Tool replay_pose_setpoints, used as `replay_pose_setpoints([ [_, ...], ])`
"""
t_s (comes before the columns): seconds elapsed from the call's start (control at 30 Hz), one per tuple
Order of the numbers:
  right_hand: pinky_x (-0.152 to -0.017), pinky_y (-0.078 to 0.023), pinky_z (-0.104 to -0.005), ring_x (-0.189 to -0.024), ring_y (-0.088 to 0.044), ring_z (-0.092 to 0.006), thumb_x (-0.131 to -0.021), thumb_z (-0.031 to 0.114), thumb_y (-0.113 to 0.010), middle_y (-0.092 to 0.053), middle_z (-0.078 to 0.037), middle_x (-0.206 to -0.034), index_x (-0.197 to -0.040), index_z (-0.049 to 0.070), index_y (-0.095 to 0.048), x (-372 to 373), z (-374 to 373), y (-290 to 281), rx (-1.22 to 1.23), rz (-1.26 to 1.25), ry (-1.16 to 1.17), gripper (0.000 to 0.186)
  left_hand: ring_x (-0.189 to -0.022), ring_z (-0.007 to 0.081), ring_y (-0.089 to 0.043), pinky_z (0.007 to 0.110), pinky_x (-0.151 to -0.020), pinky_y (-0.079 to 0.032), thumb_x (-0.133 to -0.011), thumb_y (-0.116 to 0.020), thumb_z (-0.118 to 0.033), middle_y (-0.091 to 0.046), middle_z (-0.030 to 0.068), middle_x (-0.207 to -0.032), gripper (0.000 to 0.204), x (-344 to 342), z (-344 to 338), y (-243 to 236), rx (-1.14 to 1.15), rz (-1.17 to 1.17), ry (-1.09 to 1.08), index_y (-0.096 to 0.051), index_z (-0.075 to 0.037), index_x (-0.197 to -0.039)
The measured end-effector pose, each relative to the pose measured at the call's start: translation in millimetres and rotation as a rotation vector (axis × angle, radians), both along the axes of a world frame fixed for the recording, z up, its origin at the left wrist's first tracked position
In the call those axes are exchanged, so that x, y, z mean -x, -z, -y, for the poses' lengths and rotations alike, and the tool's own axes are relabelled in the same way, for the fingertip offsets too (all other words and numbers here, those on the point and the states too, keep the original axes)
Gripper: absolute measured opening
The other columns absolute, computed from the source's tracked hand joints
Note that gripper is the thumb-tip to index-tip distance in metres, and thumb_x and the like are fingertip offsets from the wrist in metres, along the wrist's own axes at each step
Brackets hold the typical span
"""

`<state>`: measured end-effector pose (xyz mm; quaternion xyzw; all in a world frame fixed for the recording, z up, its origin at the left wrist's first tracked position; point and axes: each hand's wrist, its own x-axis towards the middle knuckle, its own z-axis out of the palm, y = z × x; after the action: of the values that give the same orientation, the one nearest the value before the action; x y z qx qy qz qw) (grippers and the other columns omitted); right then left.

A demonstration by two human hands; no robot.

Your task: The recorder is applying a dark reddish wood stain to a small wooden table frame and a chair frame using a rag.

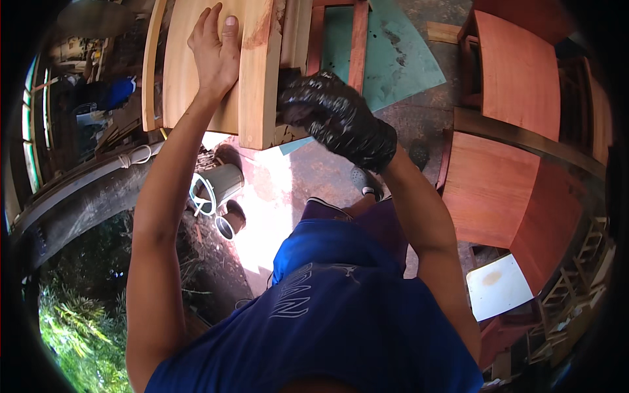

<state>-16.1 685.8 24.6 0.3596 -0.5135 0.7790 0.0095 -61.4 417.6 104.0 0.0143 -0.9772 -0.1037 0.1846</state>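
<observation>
My bare left hand rests on the pale wooden panel of a furniture piece at the top, its fingers stretched upward and apart. Beside it runs the piece's thick light wooden rail, with reddish smears near its top. My right hand, in a black, shiny glove, is closed against the far side of that rail; whatever is in its fingers is hidden. A reddish wooden frame stands beyond it on a teal sheet.
Reddish wooden furniture fills the right side, with a white square board below. A grey bucket and smaller container stand on the sunlit floor at lower left. Plants and cluttered dark wood pieces are at the left.
</observation>
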Motion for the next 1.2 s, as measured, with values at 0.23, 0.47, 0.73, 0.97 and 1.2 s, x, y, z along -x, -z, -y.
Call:
replay_pose_setpoints([
  [0.23,-0.087,-0.058,-0.0394,-0.105,-0.067,-0.0275,-0.083,0.003,-0.067,-0.067,-0.008,-0.112,-0.124,0.013,-0.066,20,8,2,-0.153,-0.33,-0.132,0.043,-0.142,0.033,-0.04,0.044,-0.118,-0.032,-0.097,-0.063,-0.034,-0.042,0.0158,-0.155,0.063,-6,3,-9,0.067,0.069,0.038,-0.044,-0.009,-0.152],
  [0.47,-0.092,-0.059,-0.0396,-0.119,-0.065,-0.0255,-0.084,0.008,-0.065,-0.065,-0.008,-0.133,-0.11,0.011,-0.073,141,-2,-32,-0.426,0.381,-0.542,0.027,-0.143,0.0315,-0.039,0.042,-0.117,-0.035,-0.093,-0.068,-0.032,-0.045,0.0162,-0.152,0.071,-8,-2,-16,0.158,0.129,0.008,-0.039,-0.01,-0.155],
  [0.73,-0.079,-0.06,-0.0411,-0.106,-0.067,-0.0242,-0.082,0.014,-0.068,-0.068,-0.007,-0.117,-0.112,0.01,-0.069,61,19,-4,-0.239,-0.629,0.05,0.03,-0.143,0.0314,-0.038,0.043,-0.118,-0.034,-0.091,-0.071,-0.031,-0.046,0.0164,-0.15,0.076,-16,-22,-19,0.139,0.157,-0.007,-0.037,-0.01,-0.155],
  [0.97,-0.087,-0.058,-0.0401,-0.102,-0.069,-0.0285,-0.08,0.007,-0.066,-0.07,-0.01,-0.119,-0.121,0.011,-0.068,65,-6,8,-0.154,-0.299,-0.303,0.042,-0.141,0.0346,-0.038,0.043,-0.117,-0.024,-0.106,-0.045,-0.035,-0.043,0.0175,-0.156,0.053,-4,-11,-8,0.071,0.089,0.029,-0.046,-0.006,-0.15],
  [1.2,-0.094,-0.058,-0.0329,-0.113,-0.064,-0.0193,-0.096,0.001,-0.06,-0.063,-0.01,-0.13,-0.141,-0.003,-0.049,63,-49,49,0.254,0.85,-0.553,0.046,-0.144,0.0365,-0.036,0.045,-0.119,-0.023,-0.105,-0.041,-0.041,-0.042,0.0202,-0.156,0.058,-4,-9,-12,0.033,0.115,-0.038,-0.045,-0.003,-0.15],
])
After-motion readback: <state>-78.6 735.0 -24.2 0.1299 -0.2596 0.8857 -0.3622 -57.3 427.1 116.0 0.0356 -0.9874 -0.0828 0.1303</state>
